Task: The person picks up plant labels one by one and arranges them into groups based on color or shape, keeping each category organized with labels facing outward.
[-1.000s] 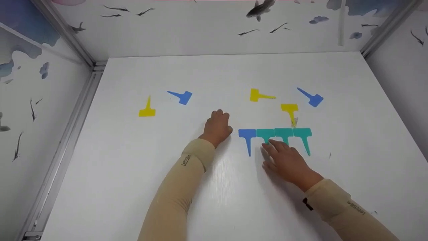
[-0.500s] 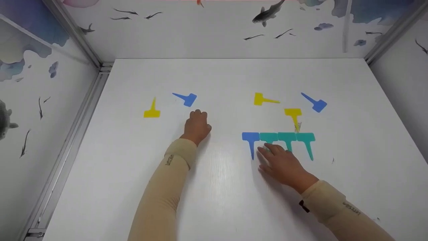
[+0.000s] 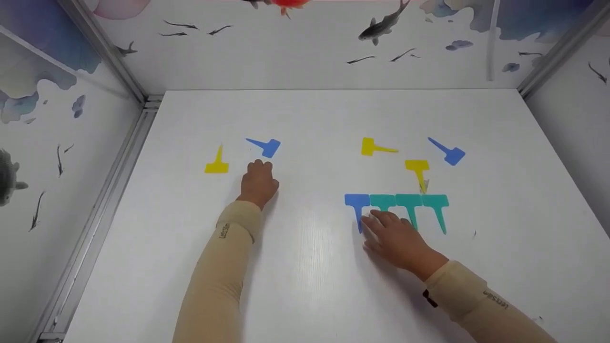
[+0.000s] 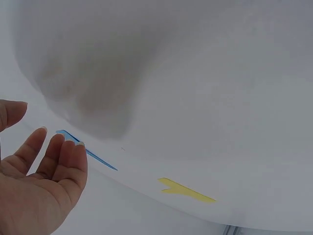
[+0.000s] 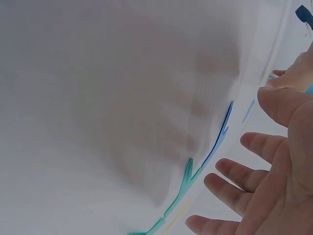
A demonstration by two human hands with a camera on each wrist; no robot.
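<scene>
My left hand [image 3: 258,183], its fingers loosely bent and holding nothing, hovers just on the near side of a blue T-shaped plant label [image 3: 271,148]. A yellow T-shaped plant label [image 3: 217,167] lies to its left. In the left wrist view, a gap shows between the thumb and fingers [image 4: 72,161]. My right hand [image 3: 398,240] spreads relaxed over a side-by-side row: one blue label [image 3: 357,200] and three green labels [image 3: 435,200], stems toward me. It covers parts of the green stems. The right wrist view shows its fingers [image 5: 227,193] apart, gripping nothing.
Farther back on the right lie a sideways yellow label [image 3: 368,146], a yellow label [image 3: 417,165] with its tip at the green row, and a slanted blue label [image 3: 453,156]. The white table [image 3: 305,114] is bordered by fish-patterned panels [image 3: 295,57].
My left hand has moved left across the table, from beside the row to near the left blue label. The right hand has shifted slightly left over the row. The labels keep their arrangement.
</scene>
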